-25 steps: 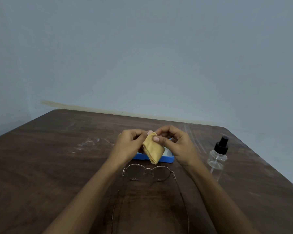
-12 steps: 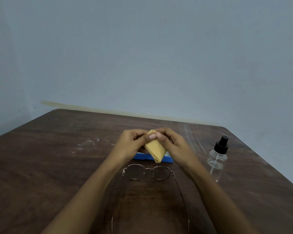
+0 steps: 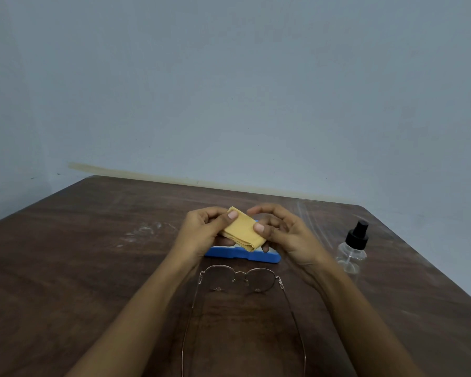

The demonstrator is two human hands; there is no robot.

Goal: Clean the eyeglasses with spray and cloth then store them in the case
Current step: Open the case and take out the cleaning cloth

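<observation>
A folded yellow cloth (image 3: 242, 231) is held above the table between both hands. My left hand (image 3: 201, 232) pinches its upper left corner and my right hand (image 3: 286, 232) pinches its right edge with the thumb. Under the hands lies a blue eyeglass case (image 3: 242, 254), partly hidden by them. Thin wire-rimmed eyeglasses (image 3: 238, 278) rest on the wooden table (image 3: 65, 268) in front of the case, arms unfolded toward me. A small clear spray bottle (image 3: 352, 250) with a black nozzle stands to the right of my right hand.
The table's far edge meets a pale blue wall. Its right edge runs diagonally just beyond the spray bottle. Whitish scuff marks (image 3: 144, 232) show on the wood left of my hands.
The cloth has gone from hanging point-down to lying flatter and wider between my hands. My right-hand fingers have spread apart, and both hands have shifted slightly apart.
</observation>
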